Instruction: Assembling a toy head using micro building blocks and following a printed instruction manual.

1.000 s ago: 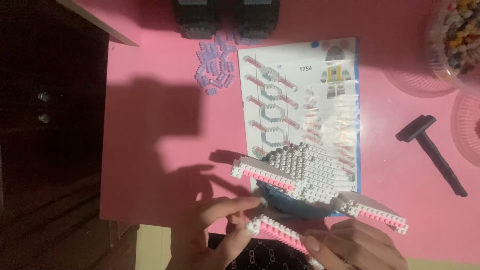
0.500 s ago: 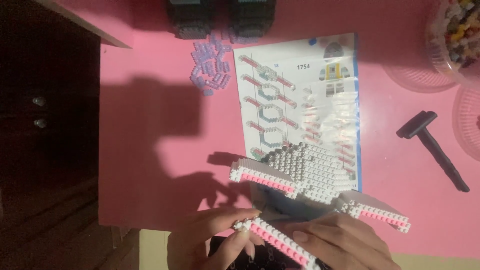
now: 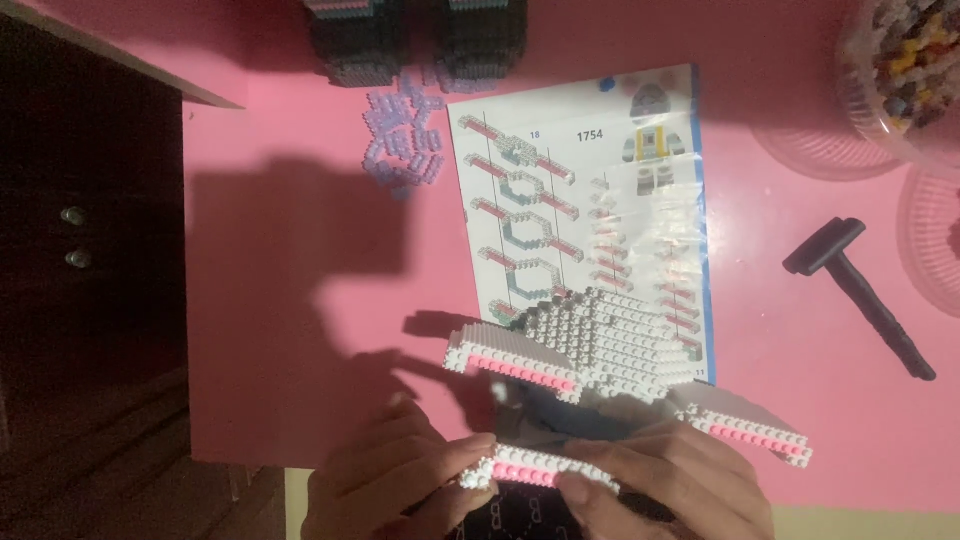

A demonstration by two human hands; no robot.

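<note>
While both hands pinched a narrow white-and-pink brick strip point(image 3: 540, 468) at the near edge of the pink table point(image 3: 300, 300), the left hand point(image 3: 395, 480) clamped its left end and the right hand point(image 3: 665, 490) its right. Just beyond stood the white brick model point(image 3: 600, 345) on the instruction sheet point(image 3: 590, 200). Uneven squeezing could likely have snapped the strip, or a slip could have knocked the model's wings loose

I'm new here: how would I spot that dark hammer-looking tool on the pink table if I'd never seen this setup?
Start at the pink table and find the instruction sheet lying in its middle. Look right of the sheet, below the clear bowl of mixed beads: the black tool lies there alone, slanted. It is the only dark, T-shaped thing with a long thin handle; everything near it is pale or pink.
</note>
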